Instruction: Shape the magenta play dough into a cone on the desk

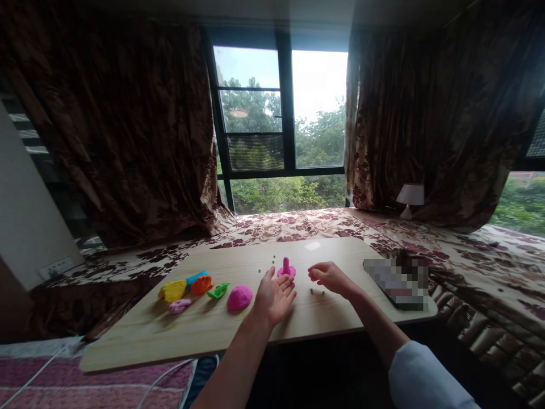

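Note:
My left hand is open, palm up and fingers stretched, just in front of a pink clay piece with an upright stem on a flat round base. To the right of that piece, my right hand hovers with its fingers bent together; whatever they may hold is too small to see. Tiny green bits lie on the table below the right hand, and a few more sit behind my left hand. Left of my left hand rests a pink clay mound.
Green, orange, blue, yellow and light pink clay lumps lie on the left of the wooden table. A blurred-out flat object is at the right edge. A small lamp stands by the window.

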`<action>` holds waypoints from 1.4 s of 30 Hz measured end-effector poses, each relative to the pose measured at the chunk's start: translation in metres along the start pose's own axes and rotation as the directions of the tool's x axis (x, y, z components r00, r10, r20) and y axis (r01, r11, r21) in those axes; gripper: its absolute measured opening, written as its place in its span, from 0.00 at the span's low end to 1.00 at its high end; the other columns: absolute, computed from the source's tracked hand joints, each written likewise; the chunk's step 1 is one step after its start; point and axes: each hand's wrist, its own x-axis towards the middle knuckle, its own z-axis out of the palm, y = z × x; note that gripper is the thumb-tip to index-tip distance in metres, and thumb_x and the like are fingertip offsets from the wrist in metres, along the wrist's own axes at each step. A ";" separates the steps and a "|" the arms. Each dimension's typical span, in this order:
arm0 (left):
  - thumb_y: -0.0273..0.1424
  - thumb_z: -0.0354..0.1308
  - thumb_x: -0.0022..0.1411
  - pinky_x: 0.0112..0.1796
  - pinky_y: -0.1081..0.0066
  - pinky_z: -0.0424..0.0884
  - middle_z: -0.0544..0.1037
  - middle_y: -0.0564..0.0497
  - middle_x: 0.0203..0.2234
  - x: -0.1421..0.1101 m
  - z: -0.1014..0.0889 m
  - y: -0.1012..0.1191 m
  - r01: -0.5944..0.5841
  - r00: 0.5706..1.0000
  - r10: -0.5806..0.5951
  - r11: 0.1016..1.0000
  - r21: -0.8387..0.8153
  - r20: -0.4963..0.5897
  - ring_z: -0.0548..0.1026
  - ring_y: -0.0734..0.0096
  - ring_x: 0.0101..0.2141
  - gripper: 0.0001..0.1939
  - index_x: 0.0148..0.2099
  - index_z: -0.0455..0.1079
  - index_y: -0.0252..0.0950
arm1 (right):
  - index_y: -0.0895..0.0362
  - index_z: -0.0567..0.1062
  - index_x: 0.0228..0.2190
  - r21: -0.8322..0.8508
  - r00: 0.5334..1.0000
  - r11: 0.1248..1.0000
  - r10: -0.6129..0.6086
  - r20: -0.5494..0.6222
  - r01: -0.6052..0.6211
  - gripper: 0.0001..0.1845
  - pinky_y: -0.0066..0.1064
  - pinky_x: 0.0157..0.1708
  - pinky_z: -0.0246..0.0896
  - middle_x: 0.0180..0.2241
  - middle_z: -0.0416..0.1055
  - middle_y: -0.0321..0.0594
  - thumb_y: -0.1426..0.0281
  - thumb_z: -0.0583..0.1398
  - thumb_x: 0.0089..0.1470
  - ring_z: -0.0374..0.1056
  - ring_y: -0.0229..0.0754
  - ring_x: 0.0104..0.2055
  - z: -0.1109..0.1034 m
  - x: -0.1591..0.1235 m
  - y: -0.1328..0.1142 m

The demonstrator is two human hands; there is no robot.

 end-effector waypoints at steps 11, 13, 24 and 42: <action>0.38 0.47 0.62 0.47 0.59 0.69 0.67 0.32 0.51 -0.044 -0.029 -0.015 -0.032 0.998 0.039 0.991 -0.133 0.048 0.69 0.52 0.51 0.25 0.55 0.58 0.24 | 0.57 0.68 0.45 -0.312 0.989 0.950 -0.050 -0.139 0.005 0.13 0.39 0.42 0.65 0.47 0.66 0.43 0.66 0.55 0.58 0.67 0.42 0.43 0.008 -0.038 0.016; 0.36 0.48 0.62 0.47 0.59 0.69 0.67 0.32 0.50 -0.049 -0.036 -0.022 -0.010 0.998 0.018 0.989 -0.148 0.055 0.69 0.52 0.50 0.23 0.54 0.58 0.24 | 0.57 0.68 0.45 -0.310 0.980 0.951 -0.072 -0.185 0.011 0.13 0.39 0.42 0.65 0.46 0.66 0.42 0.66 0.55 0.58 0.67 0.41 0.43 0.008 -0.038 0.013; 0.35 0.47 0.63 0.44 0.60 0.71 0.75 0.34 0.41 -0.066 -0.034 -0.048 0.103 0.976 -0.053 0.967 -0.231 0.213 0.73 0.54 0.46 0.21 0.51 0.62 0.24 | 0.53 0.74 0.31 -0.114 0.921 0.940 -0.338 -0.195 0.321 0.06 0.28 0.36 0.62 0.31 0.73 0.36 0.73 0.56 0.53 0.68 0.39 0.35 0.082 -0.097 -0.062; 0.27 0.46 0.62 0.43 0.59 0.73 0.74 0.36 0.38 -0.061 -0.057 -0.023 -0.102 0.993 0.112 0.956 -0.276 0.021 0.76 0.57 0.42 0.12 0.45 0.63 0.26 | 0.58 0.75 0.35 -0.518 0.918 0.834 -0.338 -0.209 0.190 0.08 0.42 0.45 0.56 0.39 0.71 0.46 0.72 0.56 0.55 0.64 0.47 0.44 0.065 -0.024 -0.057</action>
